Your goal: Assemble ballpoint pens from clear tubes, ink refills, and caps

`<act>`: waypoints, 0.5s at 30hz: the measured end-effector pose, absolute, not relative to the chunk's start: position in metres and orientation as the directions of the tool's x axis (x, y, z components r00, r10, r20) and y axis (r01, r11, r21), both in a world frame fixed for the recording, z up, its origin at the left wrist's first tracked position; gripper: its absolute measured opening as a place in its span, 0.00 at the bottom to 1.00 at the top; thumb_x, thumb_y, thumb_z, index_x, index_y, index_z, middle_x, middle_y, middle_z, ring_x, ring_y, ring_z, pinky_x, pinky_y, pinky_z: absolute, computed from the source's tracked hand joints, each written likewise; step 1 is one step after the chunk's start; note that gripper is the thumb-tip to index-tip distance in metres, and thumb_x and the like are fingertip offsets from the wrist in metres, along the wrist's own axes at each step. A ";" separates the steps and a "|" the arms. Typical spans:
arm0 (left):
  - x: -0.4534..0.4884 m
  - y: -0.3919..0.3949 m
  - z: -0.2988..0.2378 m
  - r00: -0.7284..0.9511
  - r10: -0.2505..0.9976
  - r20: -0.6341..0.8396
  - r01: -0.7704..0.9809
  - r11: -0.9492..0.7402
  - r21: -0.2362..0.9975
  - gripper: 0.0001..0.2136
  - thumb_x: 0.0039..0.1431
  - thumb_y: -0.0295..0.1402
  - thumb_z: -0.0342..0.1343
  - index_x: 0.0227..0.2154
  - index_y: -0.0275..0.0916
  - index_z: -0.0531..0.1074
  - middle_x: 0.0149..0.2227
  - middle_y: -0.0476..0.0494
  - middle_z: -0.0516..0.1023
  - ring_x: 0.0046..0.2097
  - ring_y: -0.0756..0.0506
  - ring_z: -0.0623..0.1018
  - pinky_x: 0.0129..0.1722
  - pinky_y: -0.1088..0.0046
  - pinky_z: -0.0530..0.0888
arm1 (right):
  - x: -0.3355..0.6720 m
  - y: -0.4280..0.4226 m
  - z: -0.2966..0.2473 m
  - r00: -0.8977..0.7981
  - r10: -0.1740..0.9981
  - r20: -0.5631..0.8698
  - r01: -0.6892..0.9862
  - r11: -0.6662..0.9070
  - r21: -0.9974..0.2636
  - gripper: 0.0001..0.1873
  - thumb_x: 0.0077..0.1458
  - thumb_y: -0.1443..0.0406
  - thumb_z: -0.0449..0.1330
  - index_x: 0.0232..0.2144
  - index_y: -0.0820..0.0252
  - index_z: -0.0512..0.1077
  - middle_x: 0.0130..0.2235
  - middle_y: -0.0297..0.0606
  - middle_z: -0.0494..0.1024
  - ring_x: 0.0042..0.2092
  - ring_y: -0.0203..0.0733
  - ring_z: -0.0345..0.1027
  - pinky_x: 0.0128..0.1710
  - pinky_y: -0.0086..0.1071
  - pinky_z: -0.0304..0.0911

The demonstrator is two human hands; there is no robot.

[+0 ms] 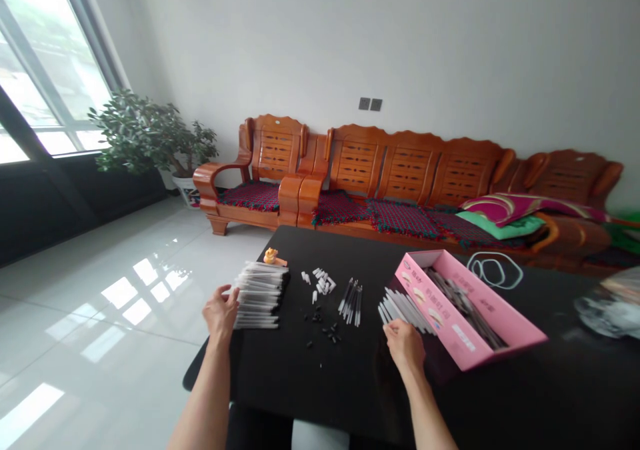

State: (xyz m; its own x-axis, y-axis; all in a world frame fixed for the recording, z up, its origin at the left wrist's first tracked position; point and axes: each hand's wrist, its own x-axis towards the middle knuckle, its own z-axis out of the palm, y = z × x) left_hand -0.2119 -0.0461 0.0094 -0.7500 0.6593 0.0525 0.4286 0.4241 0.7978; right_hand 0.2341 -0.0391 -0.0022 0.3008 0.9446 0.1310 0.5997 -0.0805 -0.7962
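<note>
My left hand sits at the left end of a stack of clear plastic pen barrels, with its fingers against the tube ends. My right hand lies at a loose fan of clear barrels, beside a pink cardboard box holding dark pen parts. Between my hands are small white pieces, black caps and a bundle of pen refills. Whether either hand grips a barrel is hidden.
All this lies on a black table. A small orange figurine stands behind the stack. A loop of clear cord and a plastic bag lie on the right. A wooden sofa stands beyond the table, and a potted plant stands by the window.
</note>
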 end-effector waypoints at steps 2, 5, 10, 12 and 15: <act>-0.212 -0.045 0.008 -0.752 0.656 0.061 0.434 0.425 0.795 0.19 0.57 0.44 0.53 0.45 0.36 0.75 0.27 0.43 0.81 0.32 0.42 0.81 0.39 0.69 0.72 | 0.242 -0.035 -0.005 0.296 0.930 0.220 0.744 -0.080 -0.663 0.09 0.43 0.66 0.63 0.15 0.56 0.69 0.21 0.44 0.74 0.27 0.53 0.73 0.25 0.42 0.62; -0.211 -0.044 0.009 -0.755 0.650 0.093 0.457 0.418 0.785 0.19 0.57 0.44 0.53 0.44 0.37 0.75 0.28 0.43 0.81 0.33 0.42 0.81 0.39 0.69 0.72 | 0.244 -0.032 -0.006 0.314 0.932 0.180 0.792 -0.152 -0.591 0.10 0.41 0.66 0.65 0.14 0.56 0.68 0.23 0.49 0.76 0.30 0.60 0.73 0.29 0.47 0.62; -0.194 -0.041 0.016 -0.728 0.654 0.204 0.517 0.328 0.791 0.17 0.58 0.43 0.51 0.43 0.40 0.76 0.31 0.44 0.81 0.34 0.43 0.81 0.38 0.70 0.71 | 0.228 -0.034 0.003 0.258 0.965 -0.042 0.704 -0.217 -0.676 0.12 0.41 0.64 0.62 0.12 0.55 0.65 0.18 0.41 0.73 0.22 0.48 0.71 0.21 0.36 0.59; -0.176 -0.040 0.021 -0.683 0.689 0.241 0.541 0.257 0.801 0.16 0.58 0.42 0.51 0.43 0.40 0.76 0.31 0.44 0.81 0.34 0.43 0.80 0.36 0.71 0.70 | 0.216 -0.039 0.008 0.158 0.967 -0.201 0.412 -0.249 -0.876 0.13 0.47 0.59 0.58 0.16 0.56 0.65 0.16 0.35 0.71 0.14 0.39 0.63 0.13 0.29 0.50; -0.138 -0.041 0.025 -0.570 0.773 0.279 0.573 0.130 0.809 0.14 0.59 0.39 0.51 0.41 0.40 0.77 0.30 0.45 0.80 0.32 0.44 0.79 0.34 0.72 0.70 | 0.197 -0.046 0.013 -0.003 0.970 -0.242 -0.050 -0.242 -0.969 0.13 0.47 0.56 0.60 0.20 0.58 0.66 0.17 0.32 0.72 0.13 0.36 0.63 0.10 0.26 0.51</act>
